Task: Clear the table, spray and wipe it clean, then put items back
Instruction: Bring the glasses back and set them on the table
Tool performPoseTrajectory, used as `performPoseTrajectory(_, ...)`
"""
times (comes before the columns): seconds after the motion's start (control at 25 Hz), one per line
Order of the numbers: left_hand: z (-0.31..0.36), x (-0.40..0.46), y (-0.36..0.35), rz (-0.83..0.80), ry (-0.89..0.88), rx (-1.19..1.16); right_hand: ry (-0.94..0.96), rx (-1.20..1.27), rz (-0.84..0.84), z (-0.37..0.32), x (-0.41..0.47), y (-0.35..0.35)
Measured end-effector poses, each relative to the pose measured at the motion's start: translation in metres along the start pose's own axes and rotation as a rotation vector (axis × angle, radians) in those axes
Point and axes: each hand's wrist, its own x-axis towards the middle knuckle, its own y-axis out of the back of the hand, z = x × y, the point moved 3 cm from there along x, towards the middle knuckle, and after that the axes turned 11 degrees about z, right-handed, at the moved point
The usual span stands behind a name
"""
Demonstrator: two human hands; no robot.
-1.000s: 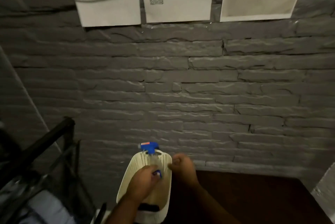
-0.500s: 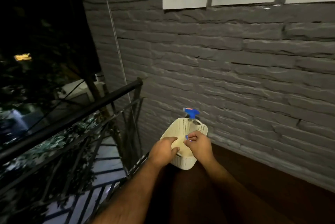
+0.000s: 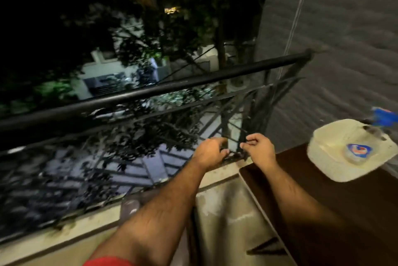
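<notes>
A cream perforated basket (image 3: 327,153) stands on the dark brown table (image 3: 336,218) at the right. In it lies a clear spray bottle (image 3: 358,151) with a blue and red label; its blue trigger head (image 3: 384,116) pokes over the basket's far rim. My left hand (image 3: 210,152) and my right hand (image 3: 259,148) hover side by side left of the basket, past the table's left edge, in front of the railing. Both have loosely curled fingers and nothing in them.
A black metal balcony railing (image 3: 172,89) runs across the view on a pale concrete ledge (image 3: 215,181), with dark trees and buildings beyond. A grey brick wall (image 3: 344,50) rises behind the table. A thin white cord (image 3: 295,20) hangs along it.
My view has swung left from the wall towards the railing. Both hands have let go of the basket and bottle and moved left, off the table.
</notes>
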Motion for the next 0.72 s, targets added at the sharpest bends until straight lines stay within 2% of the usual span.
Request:
performPoseTrajectory(0.12, -0.087, -0.068, 0.044, 0.005, 0.132, 0.035, 0.027, 0.013, -0.172, -0.028, -0.065, -0.079)
performPoseTrajectory(0.36, -0.230, -0.190, 0.095, 0.040, 0.402, 0.058, 0.051, -0.051, -0.375, -0.040, -0.174, -0.191)
performPoseTrajectory(0.6, -0.326, -0.259, 0.051, -0.032, 0.562, 0.058, 0.118, -0.402, -0.551, 0.006, -0.231, -0.267)
performPoseTrajectory(0.72, -0.364, -0.257, 0.002, -0.052, 0.602, 0.016, 0.286, -0.559, -0.585, 0.034, -0.236, -0.308)
